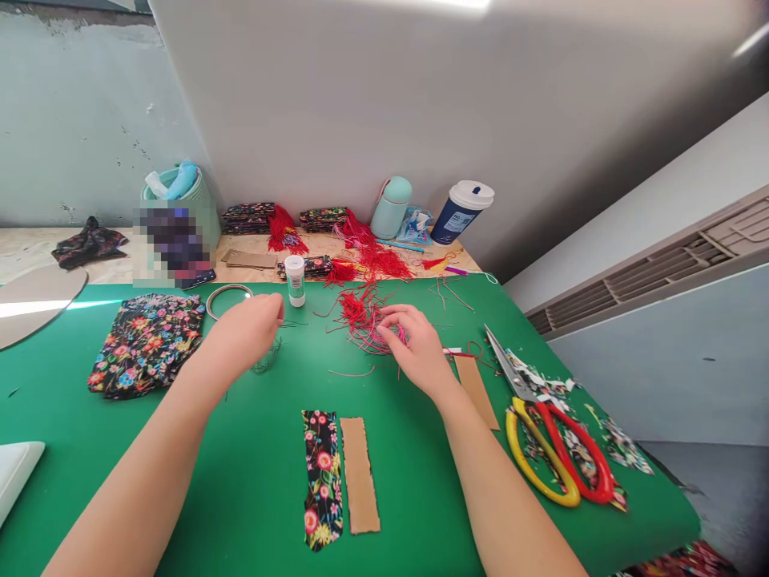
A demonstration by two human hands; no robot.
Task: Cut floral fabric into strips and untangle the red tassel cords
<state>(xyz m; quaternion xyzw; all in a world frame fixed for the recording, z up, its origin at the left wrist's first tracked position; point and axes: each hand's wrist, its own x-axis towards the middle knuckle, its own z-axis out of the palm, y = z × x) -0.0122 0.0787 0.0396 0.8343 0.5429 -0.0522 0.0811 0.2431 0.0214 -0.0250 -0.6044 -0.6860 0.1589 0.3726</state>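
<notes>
My left hand [249, 328] is closed above the green mat, its fingertips pressed together; whatever is in them is hidden. Thin dark threads [267, 358] lie just beside and below it. My right hand [414, 349] reaches into a tangle of pink cords [366, 338], thumb and forefinger brought together at the cords. Behind the cords sits a bunch of red tassels [353, 306]. Nearer to me, a floral fabric strip [323, 481] lies beside a brown cardboard strip [360, 475] with fabric showing along its edges.
Large scissors [534, 401] with yellow and red handles lie at right among fabric scraps [618, 441]. Another cardboard strip [477, 393] is near my right wrist. A glue stick [295, 282] stands upright behind. Folded floral cloth [147, 344] lies left; a cup [462, 212] and mint bottle [392, 208] stand behind.
</notes>
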